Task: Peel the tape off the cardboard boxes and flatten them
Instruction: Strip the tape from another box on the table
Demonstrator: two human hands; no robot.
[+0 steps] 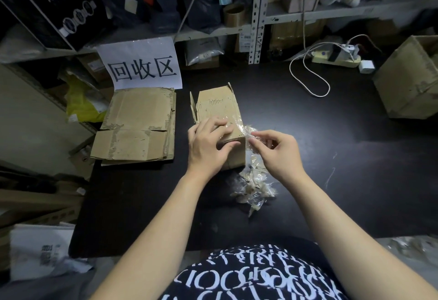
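A small brown cardboard box [216, 107] lies on the black table [331, 133], its far flaps open. My left hand [208, 148] presses on the box's near end, fingers curled over the top edge. My right hand [277, 152] pinches a strip of clear tape [244, 129] that runs from the box's right top edge. A crumpled heap of peeled tape [253, 186] lies just below the box, between my forearms. A stack of flattened boxes [139, 126] rests at the left of the table.
A white paper sign [142, 65] stands behind the flattened stack. A large open cardboard box [410, 79] sits at the right edge. A white cable [308, 74] and a power strip [336, 59] lie at the back. Metal shelving with goods rises behind.
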